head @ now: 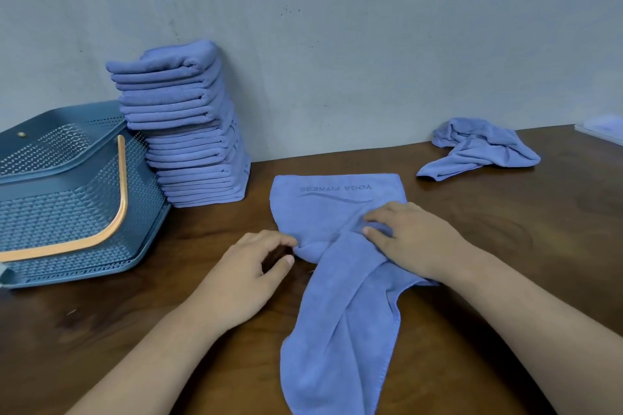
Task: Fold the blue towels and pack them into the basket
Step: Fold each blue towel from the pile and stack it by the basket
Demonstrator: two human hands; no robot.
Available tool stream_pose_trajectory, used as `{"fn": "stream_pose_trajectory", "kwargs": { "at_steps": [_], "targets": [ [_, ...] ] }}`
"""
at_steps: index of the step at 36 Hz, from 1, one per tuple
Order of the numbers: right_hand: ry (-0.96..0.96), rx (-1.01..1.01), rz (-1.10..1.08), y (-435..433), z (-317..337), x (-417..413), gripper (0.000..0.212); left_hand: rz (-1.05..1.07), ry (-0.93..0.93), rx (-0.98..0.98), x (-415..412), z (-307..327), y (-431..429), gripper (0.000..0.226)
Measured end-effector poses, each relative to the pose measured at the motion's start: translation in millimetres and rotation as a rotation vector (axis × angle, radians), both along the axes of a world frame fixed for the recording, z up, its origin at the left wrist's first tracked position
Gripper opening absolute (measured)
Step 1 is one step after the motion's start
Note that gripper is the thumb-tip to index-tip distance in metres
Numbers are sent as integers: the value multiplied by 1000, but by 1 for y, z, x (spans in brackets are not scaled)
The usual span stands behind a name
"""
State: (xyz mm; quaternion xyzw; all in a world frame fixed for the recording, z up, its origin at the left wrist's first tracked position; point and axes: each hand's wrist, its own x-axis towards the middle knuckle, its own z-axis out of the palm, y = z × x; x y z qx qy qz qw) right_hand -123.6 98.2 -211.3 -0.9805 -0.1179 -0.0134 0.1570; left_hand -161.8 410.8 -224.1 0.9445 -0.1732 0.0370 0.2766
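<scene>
A blue towel [337,313] printed "YOGA FITNESS" lies half spread on the wooden table [505,246], its near part bunched and trailing toward me. My right hand [411,239] rests on its middle, and a fold of cloth is gathered between thumb and fingers. My left hand [249,276] is loosely curled beside the towel's left edge, its fingertips just reaching the cloth. A tall stack of folded blue towels [188,131] leans against the wall. The blue perforated basket [67,199] with an orange handle stands at the left, tilted, next to the stack.
One crumpled blue towel [478,148] lies at the back right near the wall. A pale flat object [603,130] shows at the right edge. The grey wall [337,44] closes the table's far side.
</scene>
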Motion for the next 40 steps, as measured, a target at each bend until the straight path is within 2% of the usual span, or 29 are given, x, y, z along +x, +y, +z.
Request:
{"fn": "stream_pose_trajectory", "kwargs": {
  "at_steps": [4, 9, 11, 15, 17, 19, 23, 26, 29, 32, 36, 40],
  "targets": [
    [89, -85, 47, -3, -9, 17, 57, 11, 53, 152, 5, -6, -4, 51],
    [130, -29, 70, -15, -13, 68, 56, 115, 64, 155, 13, -6, -8, 61],
    [42, -20, 69, -19, -14, 78, 55, 112, 66, 154, 11, -5, -8, 55],
    [-285, 4, 123, -12, -12, 52, 45, 34, 10, 107, 3, -1, -10, 40],
    [-323, 61, 152, -6, -5, 27, 34, -15, 17, 12, -2, 1, -17, 37],
    [-310, 132, 135, -1, 2, 4, 27, -66, 46, -86, -7, 1, -25, 33],
    [-139, 219, 162, -5, 2, -30, 46, -150, -7, -131, -14, 2, -39, 15],
    [-3, 268, 221, -17, 1, -38, 51, -182, -67, -250, -25, 13, -48, 15],
    [9, 413, 245, -29, 15, -39, 59, -261, -92, -310, -40, 25, -54, 12],
    [-5, 544, 210, -38, 29, -41, 64, -391, -41, -326, -53, 31, -59, 7],
    [56, 562, 173, -41, 33, -44, 48, -533, 79, -229, -57, 28, -63, 19],
    [29, 494, 178, -42, 31, -43, 29, -500, 71, -83, -46, 18, -57, 29]
  ]
}}
